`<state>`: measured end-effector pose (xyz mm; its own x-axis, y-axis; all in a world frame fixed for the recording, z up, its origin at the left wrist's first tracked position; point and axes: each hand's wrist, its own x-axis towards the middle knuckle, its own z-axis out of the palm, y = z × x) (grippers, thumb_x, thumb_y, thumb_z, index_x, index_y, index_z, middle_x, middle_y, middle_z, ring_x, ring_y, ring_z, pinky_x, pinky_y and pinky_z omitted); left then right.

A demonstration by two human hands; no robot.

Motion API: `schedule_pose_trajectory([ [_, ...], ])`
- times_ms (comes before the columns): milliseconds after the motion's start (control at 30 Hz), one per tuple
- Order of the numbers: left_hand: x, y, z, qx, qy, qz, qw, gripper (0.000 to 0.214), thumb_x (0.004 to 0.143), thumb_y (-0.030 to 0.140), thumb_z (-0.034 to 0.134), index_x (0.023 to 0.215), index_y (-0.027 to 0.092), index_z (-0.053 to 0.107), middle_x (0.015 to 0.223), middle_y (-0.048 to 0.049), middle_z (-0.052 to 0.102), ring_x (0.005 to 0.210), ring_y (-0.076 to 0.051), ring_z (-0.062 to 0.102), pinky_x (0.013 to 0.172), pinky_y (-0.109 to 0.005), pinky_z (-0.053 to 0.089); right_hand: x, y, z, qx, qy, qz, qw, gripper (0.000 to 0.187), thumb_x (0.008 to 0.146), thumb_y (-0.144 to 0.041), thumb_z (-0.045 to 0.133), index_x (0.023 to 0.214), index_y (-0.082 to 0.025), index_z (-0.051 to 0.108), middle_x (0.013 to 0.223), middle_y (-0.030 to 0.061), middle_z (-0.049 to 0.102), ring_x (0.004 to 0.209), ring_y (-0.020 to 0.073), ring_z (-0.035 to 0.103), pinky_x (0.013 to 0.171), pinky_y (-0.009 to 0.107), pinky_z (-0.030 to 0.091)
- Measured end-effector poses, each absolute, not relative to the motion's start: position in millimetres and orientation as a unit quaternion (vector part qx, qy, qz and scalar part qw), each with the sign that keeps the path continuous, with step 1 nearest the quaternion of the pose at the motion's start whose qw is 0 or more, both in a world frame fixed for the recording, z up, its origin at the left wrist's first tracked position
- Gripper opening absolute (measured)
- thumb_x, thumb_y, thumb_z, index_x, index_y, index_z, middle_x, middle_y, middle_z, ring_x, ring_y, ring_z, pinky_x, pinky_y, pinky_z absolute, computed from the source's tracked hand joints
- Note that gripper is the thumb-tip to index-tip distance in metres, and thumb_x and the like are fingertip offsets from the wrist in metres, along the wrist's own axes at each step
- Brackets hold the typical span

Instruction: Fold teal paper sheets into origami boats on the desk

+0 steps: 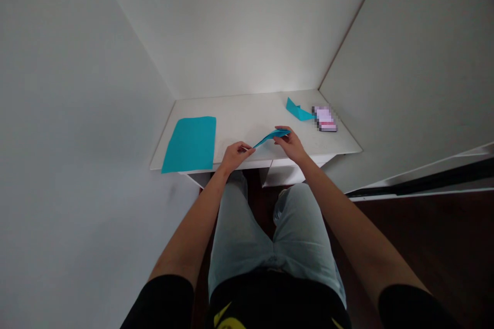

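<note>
A narrow folded piece of turquoise paper [270, 137] is held between both hands just above the front edge of a small white table [247, 115]. My left hand [235, 155] pinches its lower left tip with closed fingers. My right hand [290, 143] grips its upper right end, fingers curled over it. A flat turquoise sheet [191, 143] lies on the table's left side, left of my left hand.
A finished folded turquoise paper shape [297, 110] sits at the table's back right, beside a blurred phone-like object [324, 119]. White walls close in on the left, back and right. My knees are under the table's front edge; dark floor lies at right.
</note>
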<state>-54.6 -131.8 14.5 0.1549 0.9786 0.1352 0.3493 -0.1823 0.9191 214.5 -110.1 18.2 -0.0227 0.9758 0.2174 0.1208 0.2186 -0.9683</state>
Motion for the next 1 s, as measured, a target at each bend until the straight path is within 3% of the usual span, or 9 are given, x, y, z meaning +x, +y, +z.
schedule_pose_trajectory([
  [167, -52, -134, 20, 0.644, 0.53, 0.376, 0.403, 0.042, 0.085, 0.063, 0.08, 0.091, 0.021, 0.079, 0.072, -0.0027, 0.077, 0.071, -0.02, 0.074, 0.069, -0.03, 0.052, 207, -99, 25, -0.467, -0.612, 0.403, 0.494, 0.056, 0.082, -0.056, 0.077, 0.129, -0.029, 0.063, 0.096, 0.0005, 0.07, 0.08, 0.0207, 0.068, 0.082, 0.045, 0.065],
  [267, -52, -134, 20, 0.641, 0.528, 0.379, 0.409, 0.041, 0.084, 0.062, 0.081, 0.09, 0.021, 0.078, 0.071, -0.0027, 0.077, 0.069, -0.02, 0.074, 0.067, -0.03, 0.051, 204, -92, 28, -0.514, -0.618, 0.348, 0.483, 0.04, 0.086, -0.048, 0.068, 0.12, -0.027, 0.065, 0.092, 0.0005, 0.07, 0.076, 0.0201, 0.066, 0.077, 0.043, 0.062],
  [367, -51, -132, 17, 0.639, 0.521, 0.388, 0.412, 0.04, 0.083, 0.06, 0.081, 0.09, 0.021, 0.078, 0.07, -0.0022, 0.076, 0.067, -0.019, 0.071, 0.064, -0.029, 0.049, 202, -87, 33, -0.546, -0.636, 0.284, 0.465, 0.036, 0.084, -0.04, 0.067, 0.116, -0.025, 0.067, 0.093, 0.0018, 0.071, 0.076, 0.0208, 0.063, 0.078, 0.042, 0.06],
  [600, -49, -127, 8, 0.631, 0.492, 0.425, 0.422, 0.029, 0.084, 0.047, 0.084, 0.096, 0.021, 0.076, 0.084, -0.0022, 0.077, 0.07, -0.016, 0.071, 0.067, -0.028, 0.053, 201, -84, 44, -0.521, -0.74, 0.183, 0.384, 0.044, 0.08, -0.017, 0.059, 0.121, -0.019, 0.076, 0.102, 0.0091, 0.065, 0.09, 0.0259, 0.062, 0.088, 0.045, 0.056],
  [733, -48, -124, 3, 0.614, 0.489, 0.435, 0.441, 0.048, 0.082, 0.046, 0.089, 0.119, 0.022, 0.071, 0.087, -0.0005, 0.075, 0.069, -0.015, 0.072, 0.067, -0.027, 0.054, 197, -87, 44, -0.479, -0.783, 0.178, 0.355, 0.043, 0.091, -0.017, 0.057, 0.127, -0.021, 0.08, 0.112, 0.011, 0.063, 0.094, 0.0255, 0.063, 0.092, 0.044, 0.057],
  [867, -48, -123, 3, 0.618, 0.5, 0.432, 0.426, 0.069, 0.084, 0.033, 0.087, 0.146, 0.024, 0.06, 0.087, 0.0036, 0.07, 0.063, -0.011, 0.066, 0.063, -0.025, 0.052, 195, -94, 44, -0.449, -0.817, 0.15, 0.328, 0.051, 0.096, -0.015, 0.055, 0.139, -0.029, 0.078, 0.117, 0.011, 0.07, 0.109, 0.0289, 0.066, 0.104, 0.049, 0.056],
  [1000, -49, -125, 8, 0.68, 0.497, 0.406, 0.355, 0.044, 0.086, 0.021, 0.079, 0.13, 0.023, 0.075, 0.091, 0.0019, 0.066, 0.066, -0.01, 0.059, 0.07, -0.025, 0.054, 199, -107, 38, -0.402, -0.871, 0.142, 0.244, 0.059, 0.092, -0.013, 0.059, 0.147, -0.03, 0.073, 0.14, 0.0113, 0.073, 0.128, 0.0331, 0.067, 0.115, 0.055, 0.053],
])
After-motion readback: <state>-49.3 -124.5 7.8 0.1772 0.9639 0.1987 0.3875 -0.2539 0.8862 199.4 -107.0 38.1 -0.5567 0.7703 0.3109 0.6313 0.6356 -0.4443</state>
